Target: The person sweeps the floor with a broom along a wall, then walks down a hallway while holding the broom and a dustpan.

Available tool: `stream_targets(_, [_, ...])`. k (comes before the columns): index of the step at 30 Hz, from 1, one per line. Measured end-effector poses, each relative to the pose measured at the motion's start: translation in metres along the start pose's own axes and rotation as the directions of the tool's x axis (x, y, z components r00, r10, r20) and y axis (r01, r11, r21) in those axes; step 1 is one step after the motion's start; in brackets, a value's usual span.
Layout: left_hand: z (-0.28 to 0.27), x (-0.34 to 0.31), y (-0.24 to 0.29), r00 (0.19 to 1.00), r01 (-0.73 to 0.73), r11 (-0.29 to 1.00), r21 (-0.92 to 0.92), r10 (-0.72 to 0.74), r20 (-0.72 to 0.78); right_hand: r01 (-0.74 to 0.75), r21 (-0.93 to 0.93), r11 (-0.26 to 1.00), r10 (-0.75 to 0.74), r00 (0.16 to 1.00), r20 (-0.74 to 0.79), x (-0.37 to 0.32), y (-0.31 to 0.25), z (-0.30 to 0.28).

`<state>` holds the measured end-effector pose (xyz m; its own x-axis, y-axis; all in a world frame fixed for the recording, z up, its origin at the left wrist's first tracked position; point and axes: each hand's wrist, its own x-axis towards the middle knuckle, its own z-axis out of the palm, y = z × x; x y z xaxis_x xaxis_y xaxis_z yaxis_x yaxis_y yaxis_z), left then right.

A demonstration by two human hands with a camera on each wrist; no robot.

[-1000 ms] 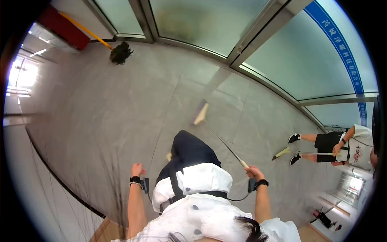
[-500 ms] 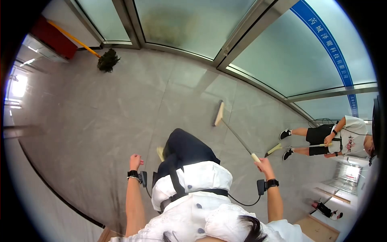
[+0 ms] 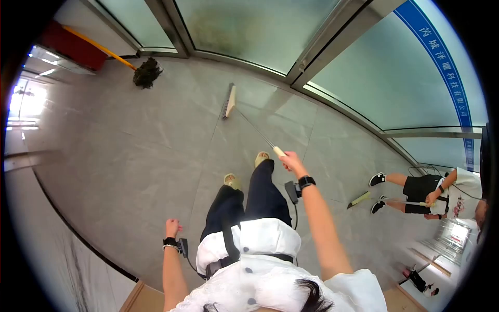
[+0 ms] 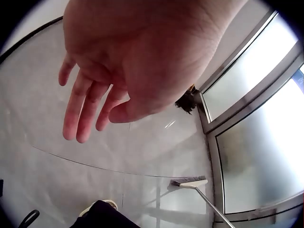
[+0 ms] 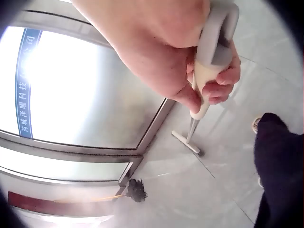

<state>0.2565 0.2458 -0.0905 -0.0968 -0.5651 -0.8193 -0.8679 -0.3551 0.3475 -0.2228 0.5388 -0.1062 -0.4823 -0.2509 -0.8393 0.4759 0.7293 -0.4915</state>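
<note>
My right hand [image 3: 292,164] grips the cream handle of a long broom, its thumb and fingers curled round it in the right wrist view. A grey loop [image 5: 216,40] caps the handle's end by the palm. Down the thin metal pole, the cream broom head [image 3: 231,101] with grey bristles is at the floor ahead of my feet, toward the glass doors. My left hand [image 3: 173,228] hangs at my left side holding nothing. In the left wrist view its fingers [image 4: 85,111] are loosely extended over the floor.
Frosted glass doors [image 3: 239,31] in metal frames line the far side. A dark mop [image 3: 147,73] with a yellow pole stands by a red object [image 3: 73,44]. At right, another person [image 3: 426,192] holds a second broom [image 3: 358,199]. A wall runs along the left.
The broom head swung right, then moved forward and left toward the doors. My right arm has stretched forward with it. Both my feet now show; the left hand stays at my side.
</note>
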Motion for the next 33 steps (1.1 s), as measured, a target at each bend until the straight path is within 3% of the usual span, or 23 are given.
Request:
stream_targets(2, [0.002, -0.004, 0.005, 0.999, 0.010, 0.999, 0.039, -0.009, -0.034, 0.115, -0.308, 0.944, -0.168, 0.974, -0.151, 0.022, -0.015, 0.004])
stream_targets(4, [0.009, -0.007, 0.027, 0.999, 0.047, 0.995, 0.092, -0.045, -0.025, 0.224, -0.528, 0.819, -0.395, 0.888, -0.236, 0.041, -0.025, -0.005])
stream_targets(6, [0.022, -0.011, 0.062, 0.996, 0.093, 0.989, 0.111, -0.092, -0.007, 0.104, -0.332, 0.937, -0.164, 0.974, -0.157, 0.052, -0.037, -0.034])
stream_targets(7, [0.034, -0.009, 0.080, 1.000, 0.029, 0.990, 0.137, -0.029, 0.001, 0.023, -0.235, 0.972, -0.047, 0.994, -0.096, 0.049, -0.043, -0.051])
stream_targets(12, [0.097, -0.015, 0.190, 0.966, -0.258, 0.939, 0.228, 0.247, 0.076, -0.086, 0.206, 0.975, 0.071, 0.994, 0.077, 0.043, 0.039, -0.130])
stream_targets(17, [0.166, -0.028, 0.282, 0.895, -0.443, 0.777, 0.447, 0.414, 0.166, -0.202, 0.410, 0.889, 0.211, 0.977, 0.022, -0.060, 0.150, -0.178])
stream_targets(19, [0.188, -0.027, 0.295, 0.889, -0.456, 0.765, 0.456, 0.412, 0.198, -0.252, 0.492, 0.833, 0.315, 0.948, -0.049, -0.118, 0.170, -0.186])
stream_targets(20, [0.201, -0.028, 0.301, 0.890, -0.454, 0.756, 0.472, 0.409, 0.201, -0.350, 0.557, 0.753, 0.394, 0.918, 0.043, -0.138, 0.180, -0.197])
stream_targets(21, [0.209, -0.025, 0.299, 0.891, -0.453, 0.766, 0.455, 0.405, 0.206, -0.388, 0.675, 0.628, 0.503, 0.864, 0.028, -0.150, 0.213, -0.198])
stream_targets(24, [0.223, -0.004, 0.285, 0.897, -0.441, 0.800, 0.407, 0.384, 0.217, -0.485, 0.733, 0.477, 0.657, 0.751, 0.070, -0.197, 0.253, -0.208])
stream_targets(27, [0.216, 0.004, 0.269, 0.910, -0.412, 0.828, 0.381, 0.350, 0.222, -0.518, 0.727, 0.451, 0.752, 0.660, 0.004, -0.224, 0.289, -0.212])
stream_targets(28, [0.213, 0.003, 0.262, 0.914, -0.403, 0.833, 0.378, 0.341, 0.222, -0.479, 0.744, 0.466, 0.741, 0.670, -0.032, -0.231, 0.290, -0.218])
stream_targets(33, [0.187, 0.016, 0.224, 0.921, -0.384, 0.870, 0.310, 0.336, 0.196, -0.444, 0.307, 0.842, 0.538, 0.742, -0.401, -0.239, 0.234, -0.222])
